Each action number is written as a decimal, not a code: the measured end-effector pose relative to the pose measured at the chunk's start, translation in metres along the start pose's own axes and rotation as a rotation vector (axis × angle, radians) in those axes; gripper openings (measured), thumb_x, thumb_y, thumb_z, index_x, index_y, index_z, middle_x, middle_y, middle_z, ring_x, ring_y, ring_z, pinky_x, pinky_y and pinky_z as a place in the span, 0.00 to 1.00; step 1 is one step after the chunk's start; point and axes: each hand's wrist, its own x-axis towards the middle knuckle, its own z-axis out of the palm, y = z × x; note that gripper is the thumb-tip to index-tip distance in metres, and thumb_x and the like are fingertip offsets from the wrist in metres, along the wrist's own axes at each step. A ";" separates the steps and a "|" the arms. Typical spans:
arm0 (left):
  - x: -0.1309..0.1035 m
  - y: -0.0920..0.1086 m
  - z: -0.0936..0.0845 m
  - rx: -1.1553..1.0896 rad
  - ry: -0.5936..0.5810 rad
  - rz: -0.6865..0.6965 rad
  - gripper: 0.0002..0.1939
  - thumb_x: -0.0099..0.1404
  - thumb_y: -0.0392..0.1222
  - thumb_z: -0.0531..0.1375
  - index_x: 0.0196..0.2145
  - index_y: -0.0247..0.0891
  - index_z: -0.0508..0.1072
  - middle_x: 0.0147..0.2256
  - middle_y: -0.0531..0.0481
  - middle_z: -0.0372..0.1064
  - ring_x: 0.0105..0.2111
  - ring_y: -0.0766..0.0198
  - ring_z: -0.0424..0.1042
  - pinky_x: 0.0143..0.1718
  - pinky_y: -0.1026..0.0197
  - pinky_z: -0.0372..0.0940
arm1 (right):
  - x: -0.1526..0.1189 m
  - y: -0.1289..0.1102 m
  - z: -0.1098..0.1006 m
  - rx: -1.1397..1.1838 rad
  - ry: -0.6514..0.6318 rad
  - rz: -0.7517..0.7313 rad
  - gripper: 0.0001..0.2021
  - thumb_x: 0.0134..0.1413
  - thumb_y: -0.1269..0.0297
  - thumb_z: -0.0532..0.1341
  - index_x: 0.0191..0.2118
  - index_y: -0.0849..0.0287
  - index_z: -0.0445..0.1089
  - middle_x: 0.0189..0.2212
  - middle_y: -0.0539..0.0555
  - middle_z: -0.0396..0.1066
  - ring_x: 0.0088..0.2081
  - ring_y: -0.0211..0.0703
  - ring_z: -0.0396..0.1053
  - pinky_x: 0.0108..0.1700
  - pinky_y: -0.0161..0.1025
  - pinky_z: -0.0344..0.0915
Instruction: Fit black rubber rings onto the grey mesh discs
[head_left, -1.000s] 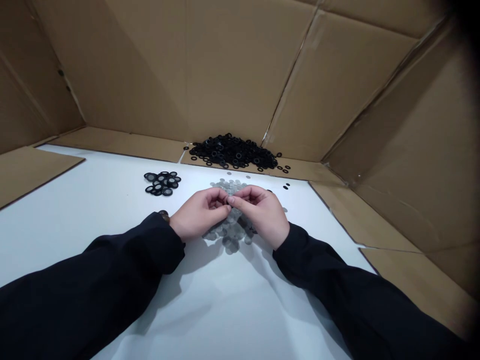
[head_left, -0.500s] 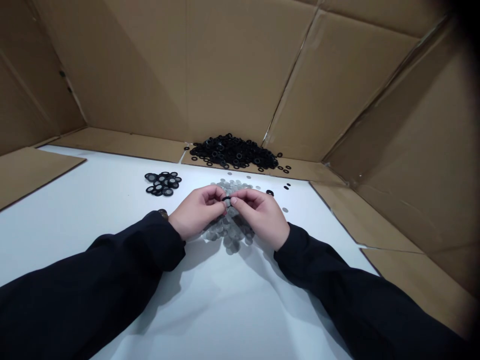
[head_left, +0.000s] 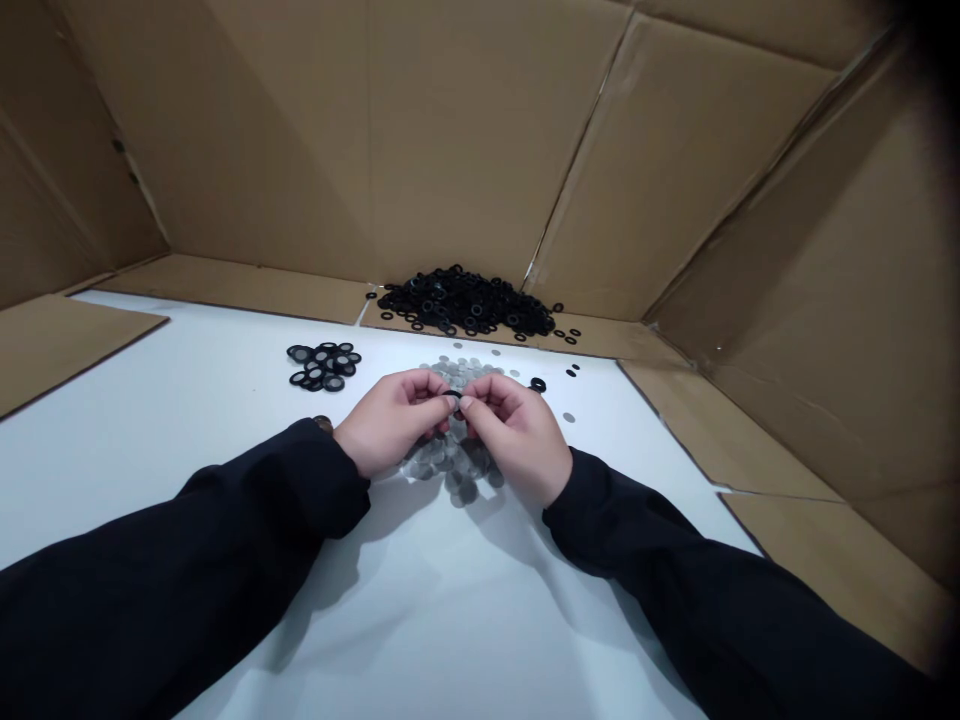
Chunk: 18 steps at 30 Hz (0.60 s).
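Between the fingertips of both hands is a small black rubber ring, mostly covered by the thumbs. My left hand pinches its left side, and my right hand pinches its right side. Whether a grey disc sits inside the ring is hidden by the fingers. Below and around the hands lies a loose pile of thin grey mesh-like discs on the white table. Left of the pile is a group of black rings with grey discs set in them.
A large heap of black rings lies at the back on a cardboard strip. A few loose rings and a single disc are on the white table to the right. Tall cardboard walls enclose the back and sides.
Both thumbs have closed in over the ring, and less of it shows. My right hand has shifted slightly left. The piles look the same.
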 end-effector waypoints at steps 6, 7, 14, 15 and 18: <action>-0.001 0.003 0.002 -0.030 0.030 0.009 0.07 0.60 0.40 0.60 0.29 0.36 0.65 0.22 0.56 0.64 0.22 0.72 0.62 0.25 0.67 0.58 | -0.001 0.001 0.003 0.009 0.037 -0.026 0.08 0.55 0.58 0.59 0.32 0.57 0.66 0.20 0.47 0.64 0.22 0.37 0.61 0.24 0.33 0.59; -0.002 0.004 0.002 -0.022 0.034 0.018 0.07 0.60 0.41 0.60 0.29 0.36 0.65 0.22 0.56 0.64 0.22 0.72 0.62 0.25 0.67 0.57 | -0.001 0.001 0.004 0.012 0.039 -0.029 0.08 0.55 0.58 0.59 0.32 0.57 0.66 0.20 0.47 0.64 0.22 0.36 0.61 0.24 0.33 0.58; -0.002 0.005 0.003 0.078 0.036 0.045 0.07 0.60 0.41 0.59 0.29 0.36 0.66 0.23 0.56 0.61 0.22 0.72 0.59 0.24 0.67 0.55 | -0.003 0.004 0.005 0.049 0.046 -0.036 0.09 0.57 0.57 0.58 0.32 0.57 0.65 0.19 0.46 0.61 0.21 0.35 0.58 0.23 0.33 0.56; -0.001 0.005 0.003 0.087 0.030 0.046 0.07 0.61 0.42 0.59 0.29 0.36 0.66 0.23 0.56 0.61 0.22 0.72 0.59 0.24 0.67 0.55 | -0.002 0.004 0.005 0.050 0.048 -0.034 0.09 0.57 0.57 0.59 0.32 0.57 0.65 0.19 0.46 0.61 0.21 0.35 0.58 0.23 0.33 0.56; -0.001 0.003 0.003 0.067 0.001 0.047 0.08 0.61 0.43 0.59 0.30 0.36 0.66 0.23 0.56 0.61 0.22 0.72 0.59 0.24 0.67 0.55 | -0.001 0.003 0.005 0.060 0.039 -0.011 0.09 0.56 0.57 0.59 0.32 0.58 0.64 0.20 0.46 0.61 0.21 0.34 0.57 0.23 0.33 0.55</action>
